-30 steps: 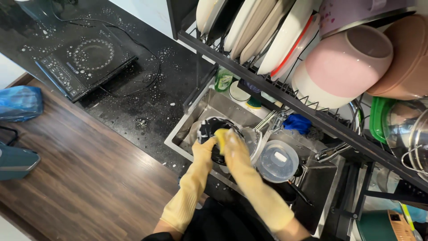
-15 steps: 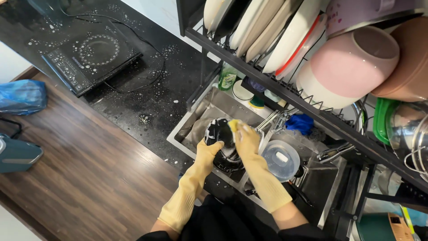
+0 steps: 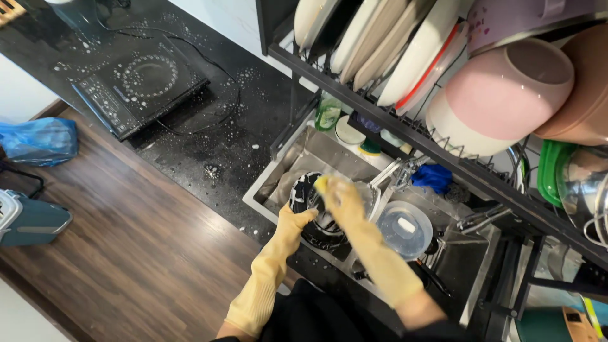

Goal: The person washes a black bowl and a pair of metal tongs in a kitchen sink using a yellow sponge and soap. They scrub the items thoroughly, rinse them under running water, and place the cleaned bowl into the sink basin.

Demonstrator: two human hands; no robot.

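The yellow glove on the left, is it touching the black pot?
Touching. The head view shows the left hand in its yellow glove gripping the rim of the black pot over the sink.

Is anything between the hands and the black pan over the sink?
Nothing visible. The left hand grips the black pan by its rim, and the right hand rests on it holding a yellow sponge. The clear container sits apart, to the right.
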